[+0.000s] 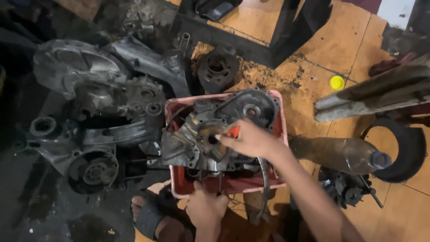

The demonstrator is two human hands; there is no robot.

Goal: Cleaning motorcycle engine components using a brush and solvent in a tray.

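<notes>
- Clearly, I'm looking at a greasy engine casing [210,134] lying in a red plastic crate [280,130] on the tiled floor [313,85], just below centre of my view.
- My right hand [251,140] reaches in from five o'clock; its grip is pressed together, pinching a small red-handled tool [232,131] whose tip sits at the round bore [210,138] in the casing.
- My left hand [205,207] rests at six o'clock on the crate's near rim, fingers curled over something; I cannot tell whether they clamp it.
- I judge the casing to be cast metal: heavy, rigid, slick with oil and edged with sharp ribs.
- Best hold, I think, is both hands on the thick outer flanges, not the thin toothed ring at twelve o'clock.
- More casings [103,103] lie at nine o'clock, a dusty plastic bottle [345,154] at three, a yellow cap [337,82] at two.
</notes>
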